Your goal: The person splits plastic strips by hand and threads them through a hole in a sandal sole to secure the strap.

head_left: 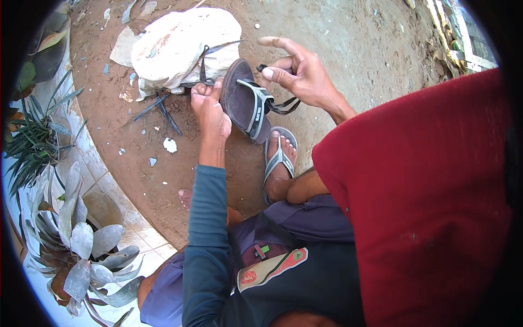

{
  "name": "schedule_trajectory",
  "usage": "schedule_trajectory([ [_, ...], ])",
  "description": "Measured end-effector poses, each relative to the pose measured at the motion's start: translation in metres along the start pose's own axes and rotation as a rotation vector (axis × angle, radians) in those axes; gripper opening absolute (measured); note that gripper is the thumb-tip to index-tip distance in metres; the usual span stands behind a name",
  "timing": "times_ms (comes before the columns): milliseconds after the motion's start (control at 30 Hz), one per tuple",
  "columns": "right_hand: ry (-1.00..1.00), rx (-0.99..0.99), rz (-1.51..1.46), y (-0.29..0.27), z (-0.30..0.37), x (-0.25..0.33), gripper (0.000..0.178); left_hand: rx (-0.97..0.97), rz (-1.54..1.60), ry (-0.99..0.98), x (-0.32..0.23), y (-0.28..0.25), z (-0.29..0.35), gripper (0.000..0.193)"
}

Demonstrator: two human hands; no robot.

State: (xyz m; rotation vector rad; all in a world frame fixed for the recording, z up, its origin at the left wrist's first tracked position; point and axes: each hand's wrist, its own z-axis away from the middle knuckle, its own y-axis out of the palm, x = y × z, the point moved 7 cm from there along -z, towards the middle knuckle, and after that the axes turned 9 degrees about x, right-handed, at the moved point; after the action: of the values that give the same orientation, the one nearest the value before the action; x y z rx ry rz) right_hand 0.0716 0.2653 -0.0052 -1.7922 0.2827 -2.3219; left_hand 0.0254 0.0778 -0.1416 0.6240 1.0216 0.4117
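My left hand [210, 109] is closed on the edge of a flip-flop [235, 103] with a dark sole and a grey-and-black strap, raised off the ground with its upper side showing. Just to the right, my right hand [305, 76] pinches a black strip [261, 68] between thumb and fingers, the index finger stretched out. Beside the sandal's strap, below that hand, a dark loop of strip [286, 106] curves; whether it is the same strip I cannot tell. A matching flip-flop [279, 161] is on my foot.
A stuffed white sack [169, 49] lies on the dirt beyond my left hand, with black strips [166, 114] around it. Potted plants [81, 240] stand on a tiled ledge [98, 158] at left. Stone chips [170, 145] dot the ground.
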Motion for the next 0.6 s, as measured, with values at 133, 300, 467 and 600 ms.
schedule_trajectory([
  [133, -0.112, -0.024, 0.139, 0.025, -0.006, -0.014, 0.019, 0.047, -0.024, 0.006, -0.003, 0.018, 0.006, 0.035],
  [300, -0.510, -0.178, 0.426, 0.046, 0.001, -0.005, 0.013, 0.040, -0.088, 0.017, -0.006, 0.024, 0.008, 0.036],
  [467, -0.546, -0.125, 0.511, 0.056, 0.009, -0.012, 0.012, 0.017, -0.103, 0.031, -0.006, 0.019, 0.009, 0.035],
  [600, -0.562, -0.103, 0.539, 0.061, 0.018, -0.015, 0.011, 0.027, -0.098, 0.035, -0.005, 0.024, 0.011, 0.035],
])
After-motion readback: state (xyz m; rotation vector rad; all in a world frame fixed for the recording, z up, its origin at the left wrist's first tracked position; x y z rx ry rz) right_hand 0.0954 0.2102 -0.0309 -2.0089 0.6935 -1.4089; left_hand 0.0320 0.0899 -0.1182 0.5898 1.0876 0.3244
